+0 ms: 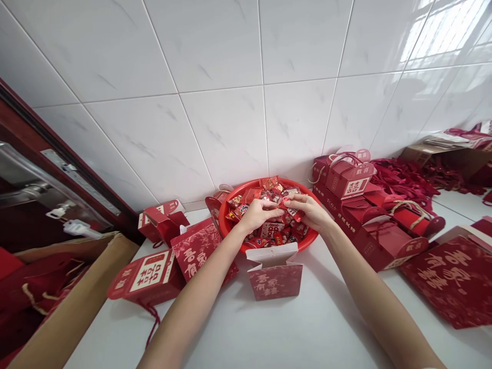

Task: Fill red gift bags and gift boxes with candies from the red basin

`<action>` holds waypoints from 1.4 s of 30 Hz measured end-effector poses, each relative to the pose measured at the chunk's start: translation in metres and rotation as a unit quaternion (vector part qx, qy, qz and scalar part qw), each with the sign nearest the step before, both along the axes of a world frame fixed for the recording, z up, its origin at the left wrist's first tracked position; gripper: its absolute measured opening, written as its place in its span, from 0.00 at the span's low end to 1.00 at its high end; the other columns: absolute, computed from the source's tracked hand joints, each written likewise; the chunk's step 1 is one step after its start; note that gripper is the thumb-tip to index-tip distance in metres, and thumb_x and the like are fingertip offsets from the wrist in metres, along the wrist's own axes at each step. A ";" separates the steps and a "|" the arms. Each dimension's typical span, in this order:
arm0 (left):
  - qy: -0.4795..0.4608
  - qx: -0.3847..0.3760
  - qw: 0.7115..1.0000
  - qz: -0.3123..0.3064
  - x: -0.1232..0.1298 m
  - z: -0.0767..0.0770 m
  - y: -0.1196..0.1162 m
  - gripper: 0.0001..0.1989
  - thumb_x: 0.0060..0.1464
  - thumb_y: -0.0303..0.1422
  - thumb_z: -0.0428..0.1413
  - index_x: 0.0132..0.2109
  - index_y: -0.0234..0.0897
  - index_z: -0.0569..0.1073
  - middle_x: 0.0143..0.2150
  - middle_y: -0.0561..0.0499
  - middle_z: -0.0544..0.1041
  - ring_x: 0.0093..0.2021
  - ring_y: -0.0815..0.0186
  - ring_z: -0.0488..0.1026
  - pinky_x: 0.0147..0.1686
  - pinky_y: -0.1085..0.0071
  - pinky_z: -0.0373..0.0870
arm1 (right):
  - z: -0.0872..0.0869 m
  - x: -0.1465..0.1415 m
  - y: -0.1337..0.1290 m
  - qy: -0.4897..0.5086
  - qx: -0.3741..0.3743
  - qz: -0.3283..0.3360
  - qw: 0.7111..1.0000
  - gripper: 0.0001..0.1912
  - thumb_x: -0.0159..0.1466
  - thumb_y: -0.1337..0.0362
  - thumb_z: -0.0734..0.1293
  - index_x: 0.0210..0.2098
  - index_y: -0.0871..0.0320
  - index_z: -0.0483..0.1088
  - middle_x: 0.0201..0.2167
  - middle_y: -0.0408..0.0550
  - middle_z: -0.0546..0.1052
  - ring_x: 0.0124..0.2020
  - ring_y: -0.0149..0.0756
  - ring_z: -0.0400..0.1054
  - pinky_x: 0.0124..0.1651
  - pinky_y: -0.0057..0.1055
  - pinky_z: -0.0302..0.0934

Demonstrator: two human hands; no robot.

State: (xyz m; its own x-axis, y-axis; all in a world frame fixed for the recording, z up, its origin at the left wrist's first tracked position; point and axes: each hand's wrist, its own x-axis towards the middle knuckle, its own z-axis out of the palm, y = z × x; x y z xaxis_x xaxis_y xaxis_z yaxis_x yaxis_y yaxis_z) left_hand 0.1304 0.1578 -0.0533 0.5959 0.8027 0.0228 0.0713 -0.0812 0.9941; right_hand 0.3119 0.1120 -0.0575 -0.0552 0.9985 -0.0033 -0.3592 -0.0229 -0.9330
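Note:
A red plastic basin (307, 242) full of red-wrapped candies (268, 230) stands against the tiled wall. Over its middle, my left hand (258, 214) and my right hand (308, 210) meet with their fingers closed. Between their fingertips is a red-wrapped candy (284, 202); the fingers partly cover it. More red wrapping shows under my right fingers. In front of the basin, a red paper gift bag (274, 283) stands upright with its white-lined top open. My forearms pass on either side of it.
Red gift boxes (151, 274) and a flat patterned bag (198, 248) lie at left, beside a cardboard carton (92, 287) of red bags. At right are stacked handled boxes (348, 179), a pile of dark red ribbons (403, 179) and another large red bag (453, 279). The tiled wall (226, 133) rises behind.

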 end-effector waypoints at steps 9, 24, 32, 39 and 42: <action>0.151 0.203 0.947 -0.201 0.021 -0.010 -0.004 0.11 0.48 0.30 0.64 0.41 0.38 0.83 0.41 0.49 0.85 0.42 0.57 0.81 0.45 0.66 0.74 | -0.006 0.011 0.013 0.116 0.014 -0.162 0.980 0.13 0.44 0.63 0.80 0.27 0.52 0.75 0.28 0.39 0.79 0.29 0.34 0.71 0.26 0.28 0.64; 0.295 0.290 0.870 -0.269 0.062 -0.012 -0.006 0.20 0.42 0.19 0.57 0.46 0.32 0.73 0.36 0.48 0.77 0.32 0.62 0.72 0.29 0.70 0.68 | 0.000 0.010 0.010 0.241 -0.004 -0.161 0.957 0.09 0.50 0.72 0.77 0.27 0.55 0.75 0.27 0.36 0.80 0.32 0.30 0.74 0.37 0.29 0.75; 0.268 0.181 0.912 -0.254 0.053 0.002 -0.006 0.24 0.39 0.21 0.57 0.48 0.31 0.75 0.27 0.56 0.72 0.26 0.67 0.70 0.26 0.73 0.66 | -0.005 0.013 0.013 0.239 0.032 -0.176 0.954 0.10 0.49 0.70 0.77 0.27 0.53 0.75 0.28 0.35 0.79 0.33 0.31 0.74 0.41 0.32 0.75; 0.225 0.085 0.930 -0.278 0.048 0.000 0.000 0.30 0.42 0.20 0.51 0.56 0.31 0.74 0.31 0.54 0.77 0.28 0.69 0.72 0.28 0.74 0.68 | -0.004 0.012 0.012 0.245 0.028 -0.193 0.950 0.09 0.48 0.70 0.77 0.26 0.53 0.75 0.27 0.35 0.79 0.31 0.30 0.73 0.34 0.28 0.74; 0.226 0.086 0.932 -0.269 0.046 0.000 0.000 0.27 0.49 0.22 0.50 0.56 0.33 0.74 0.36 0.51 0.81 0.34 0.67 0.76 0.35 0.72 0.73 | -0.004 0.011 0.012 0.246 0.029 -0.200 0.948 0.10 0.48 0.70 0.77 0.26 0.53 0.75 0.27 0.35 0.79 0.31 0.30 0.73 0.33 0.27 0.74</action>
State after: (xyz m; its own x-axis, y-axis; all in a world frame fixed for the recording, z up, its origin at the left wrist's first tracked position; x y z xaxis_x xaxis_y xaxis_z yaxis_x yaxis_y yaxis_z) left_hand 0.1765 0.1574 -0.0538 0.8912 0.3925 -0.2275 0.3828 -0.3816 0.8413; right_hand 0.3230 0.1242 -0.0614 0.3482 0.9372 -0.0200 -0.7203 0.2538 -0.6456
